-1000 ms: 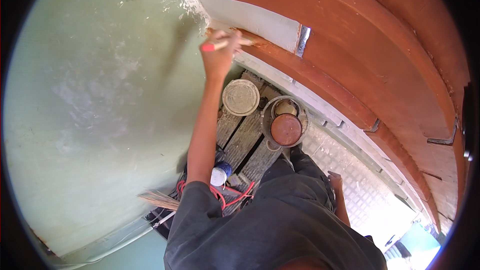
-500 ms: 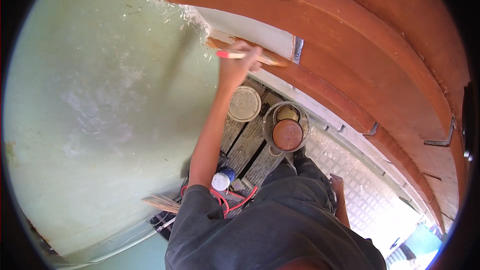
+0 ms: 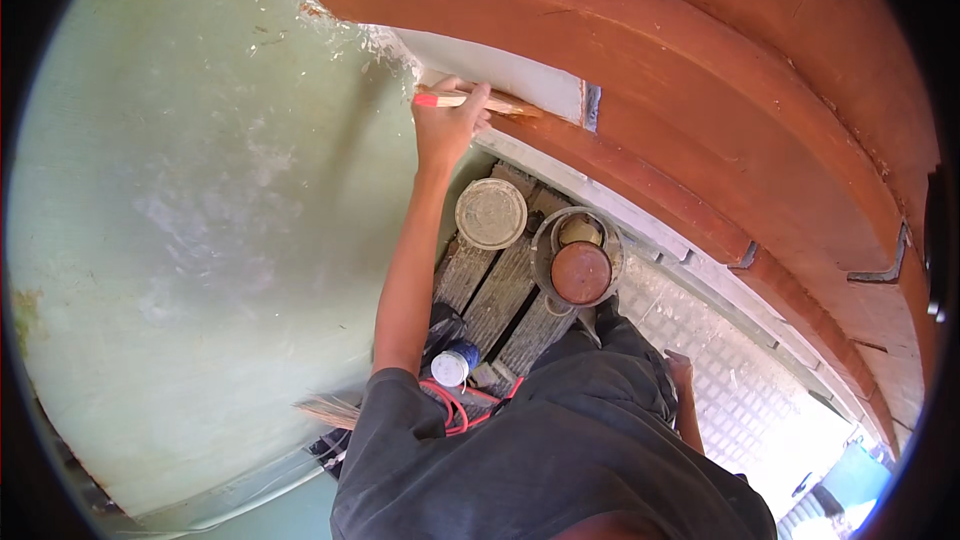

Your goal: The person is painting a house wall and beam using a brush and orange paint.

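Since a moment ago, the left hand (image 3: 447, 125) has slid along the wall to the right, fingers wrapped tight on a paintbrush (image 3: 478, 101) with a red-tipped handle, so the bristles press flat on the red-brown band (image 3: 640, 175) where it meets the white patch (image 3: 510, 75). The right hand (image 3: 680, 368) hangs low by the hip, and I cannot tell how its fingers are. Down below on the wooden planks (image 3: 500, 295) sit a round lid (image 3: 491, 213), a paint bucket (image 3: 578, 258), a small white-capped bottle (image 3: 452, 365) and a red cord (image 3: 455, 408), with nothing blocking the brush.
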`<state>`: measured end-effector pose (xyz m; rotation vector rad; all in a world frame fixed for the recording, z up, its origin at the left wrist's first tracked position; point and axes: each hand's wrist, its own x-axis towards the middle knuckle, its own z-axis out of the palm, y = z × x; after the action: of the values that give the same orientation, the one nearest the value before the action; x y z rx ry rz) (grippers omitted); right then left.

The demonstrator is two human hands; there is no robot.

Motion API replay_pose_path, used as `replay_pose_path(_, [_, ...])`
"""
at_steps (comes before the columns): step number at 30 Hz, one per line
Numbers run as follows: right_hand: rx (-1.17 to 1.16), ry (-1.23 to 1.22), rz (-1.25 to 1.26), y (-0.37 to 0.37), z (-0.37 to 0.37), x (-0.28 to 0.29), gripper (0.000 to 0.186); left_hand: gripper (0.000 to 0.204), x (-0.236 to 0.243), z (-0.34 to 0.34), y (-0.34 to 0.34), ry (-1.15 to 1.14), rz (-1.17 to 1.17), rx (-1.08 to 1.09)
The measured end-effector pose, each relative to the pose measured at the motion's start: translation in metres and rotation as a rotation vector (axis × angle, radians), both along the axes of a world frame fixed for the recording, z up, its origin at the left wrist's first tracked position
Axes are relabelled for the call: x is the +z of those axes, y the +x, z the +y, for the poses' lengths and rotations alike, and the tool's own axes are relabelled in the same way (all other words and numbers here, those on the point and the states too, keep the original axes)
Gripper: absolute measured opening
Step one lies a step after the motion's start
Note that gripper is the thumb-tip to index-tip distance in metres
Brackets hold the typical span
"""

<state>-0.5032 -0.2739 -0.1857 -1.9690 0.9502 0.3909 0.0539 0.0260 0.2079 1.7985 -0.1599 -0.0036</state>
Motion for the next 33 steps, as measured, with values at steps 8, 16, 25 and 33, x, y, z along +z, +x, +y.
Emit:
replay_pose_path(8, [-0.111, 0.098, 0.090, 0.018, 0.012, 0.034, 0.043, 0.023, -0.002, -0.003, -0.015, -0.073, 0.031, -0.206])
replay_pose_path(16, [-0.033, 0.022, 0.009, 0.008, 0.012, 0.013, 0.043, 0.023, -0.014, 0.021, -0.011, 0.267, -0.345, 0.048])
replay_pose_path(25, [-0.228, 0.219, 0.106, 0.025, 0.015, 0.040, 0.045, 0.011, -0.051, 0.029, -0.037, -0.064, -0.215, -0.022])
replay_pose_path(33, [-0.141, 0.120, 0.135, 0.015, 0.016, 0.036, 0.045, 0.008, -0.020, 0.029, -0.024, -0.251, -0.082, -0.119])
